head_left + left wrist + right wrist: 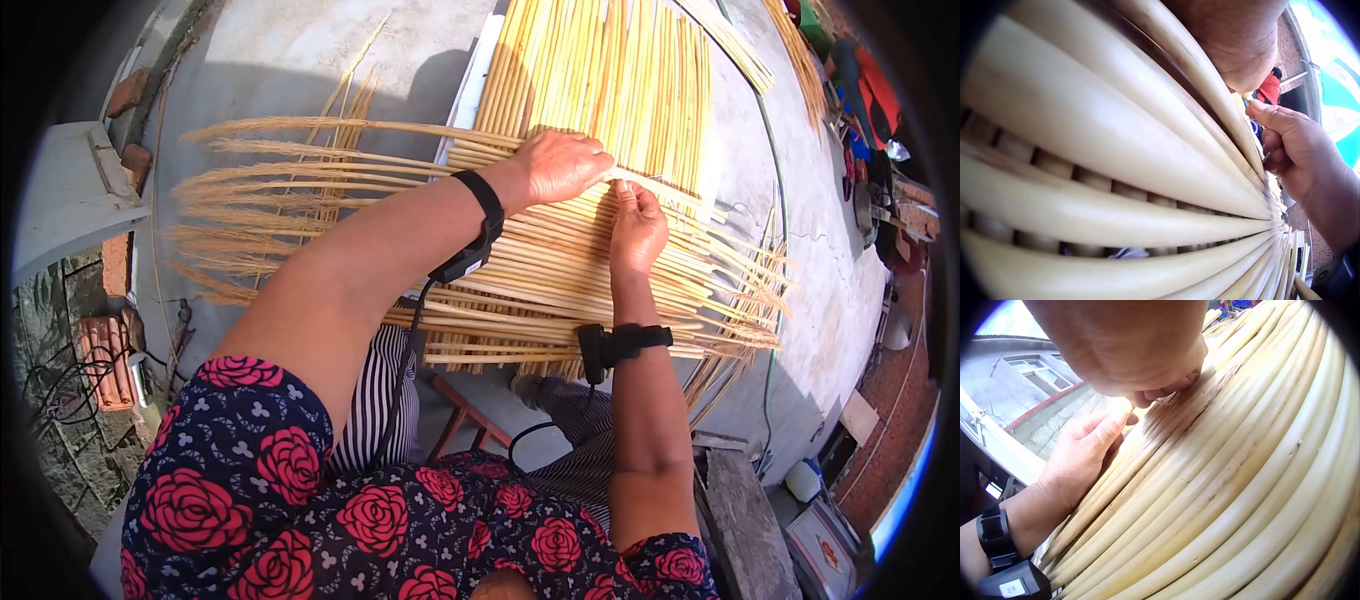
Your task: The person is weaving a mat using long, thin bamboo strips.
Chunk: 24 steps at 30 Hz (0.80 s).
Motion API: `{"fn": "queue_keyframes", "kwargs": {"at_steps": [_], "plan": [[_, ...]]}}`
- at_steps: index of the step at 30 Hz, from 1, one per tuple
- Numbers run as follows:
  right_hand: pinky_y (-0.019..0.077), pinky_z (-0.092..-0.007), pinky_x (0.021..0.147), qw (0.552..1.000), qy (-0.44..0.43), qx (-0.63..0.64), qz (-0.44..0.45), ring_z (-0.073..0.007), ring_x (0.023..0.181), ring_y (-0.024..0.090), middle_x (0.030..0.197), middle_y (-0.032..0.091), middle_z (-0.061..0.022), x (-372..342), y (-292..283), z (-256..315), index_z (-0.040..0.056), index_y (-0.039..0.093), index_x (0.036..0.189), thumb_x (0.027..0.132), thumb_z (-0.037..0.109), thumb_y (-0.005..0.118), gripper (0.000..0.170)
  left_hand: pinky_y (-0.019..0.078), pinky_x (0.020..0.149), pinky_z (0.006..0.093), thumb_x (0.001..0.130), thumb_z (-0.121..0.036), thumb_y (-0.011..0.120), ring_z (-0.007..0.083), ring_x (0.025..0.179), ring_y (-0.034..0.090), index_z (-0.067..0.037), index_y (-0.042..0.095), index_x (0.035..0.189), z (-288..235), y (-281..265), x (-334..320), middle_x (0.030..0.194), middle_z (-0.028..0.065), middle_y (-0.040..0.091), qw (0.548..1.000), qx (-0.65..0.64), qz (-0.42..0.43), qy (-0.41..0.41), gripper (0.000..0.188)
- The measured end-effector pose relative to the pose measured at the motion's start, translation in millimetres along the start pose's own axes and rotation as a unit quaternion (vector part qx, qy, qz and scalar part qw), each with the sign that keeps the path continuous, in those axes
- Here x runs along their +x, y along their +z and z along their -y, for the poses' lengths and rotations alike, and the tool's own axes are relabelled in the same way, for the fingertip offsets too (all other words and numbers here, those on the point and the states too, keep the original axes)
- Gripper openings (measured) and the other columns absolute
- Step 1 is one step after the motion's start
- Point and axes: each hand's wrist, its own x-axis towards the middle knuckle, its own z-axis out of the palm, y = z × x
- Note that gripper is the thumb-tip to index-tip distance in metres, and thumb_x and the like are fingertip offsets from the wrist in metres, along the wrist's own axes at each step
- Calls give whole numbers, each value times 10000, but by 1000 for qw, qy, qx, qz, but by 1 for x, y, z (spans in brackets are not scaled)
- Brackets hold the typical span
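Long pale reed stalks (560,262) lie crosswise over a layer of lengthwise stalks (600,70). My left hand (568,165) grips a stalk near the back edge of the crosswise layer. Close beside it, my right hand (638,235) pinches the same area between thumb and curled fingers. The left wrist view shows my right hand (1304,147) with its thumb and index finger together against the stalks (1122,144). In the right wrist view my left hand (1079,453) has its thumb and fingers at the outer stalk, with my right hand (1129,347) above the stalks (1210,487).
Feathery stalk ends (230,190) spread out to the left. A white box-like object (75,190) stands at the far left. A dark hose (775,170) runs along the concrete floor (830,300). Weathered boards (745,520) are at lower right, and a red wooden piece (465,410) is near my legs.
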Motion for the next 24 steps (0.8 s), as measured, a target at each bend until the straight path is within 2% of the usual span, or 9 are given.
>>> {"fn": "queue_keyframes", "kwargs": {"at_steps": [3,4,7,10,14,17,20,23,24], "plan": [[398,-281,497,998,62,-9,25,-91,495,477,588,571,-27,2,-2,23,50,631,749,825,284,659,247,511,710,388,815,-209,517,248,887,598,-92,575,836,2,2,1,851,79,594,1000,-19,0,-7,132],[379,-277,470,996,68,32,47,-89,461,449,569,557,-36,6,-3,22,43,588,710,831,266,655,262,512,708,385,813,-203,519,247,885,598,-93,573,834,1,3,-1,849,78,594,1000,-15,-1,-4,124],[311,-213,399,988,117,62,78,-69,444,390,550,496,-4,8,-4,30,57,545,705,848,246,643,256,513,700,378,806,-185,524,243,878,598,-97,568,829,2,4,0,844,73,591,1000,-7,-17,0,101],[317,-203,384,956,223,133,138,-80,450,404,583,505,-12,14,-12,39,52,540,737,858,238,629,239,511,687,377,817,-193,528,241,858,594,-105,565,861,3,5,-1,834,64,584,999,-6,-34,2,105],[382,-190,405,936,243,207,149,-92,473,467,626,549,-26,17,-12,31,31,545,772,856,193,622,198,505,670,379,852,-234,528,244,832,590,-119,564,925,5,8,-2,820,55,572,999,7,-44,16,140],[393,-187,416,889,270,319,186,-96,491,491,654,569,-38,21,-13,28,13,556,792,863,170,609,181,504,670,376,843,-217,532,248,833,588,-121,559,920,3,8,-3,821,55,569,999,-3,-45,13,127],[405,-188,430,882,245,345,208,-106,544,552,713,611,-63,24,-11,19,-5,578,847,868,173,604,182,505,674,375,826,-197,542,250,838,587,-123,558,921,1,3,-4,826,57,567,1000,-14,-28,2,122],[408,-181,435,896,248,246,273,-119,606,602,775,645,-94,29,-28,30,-22,589,921,867,188,607,217,505,693,374,813,-187,546,248,854,586,-121,557,914,2,5,-4,842,61,568,1000,-3,-28,-1,121],[426,-221,449,913,256,164,273,-127,619,618,809,659,-105,31,-36,36,-2,631,903,850,214,623,223,505,696,373,815,-189,544,247,858,585,-121,558,913,2,5,-4,845,61,568,999,-5,-33,-1,120]]}}
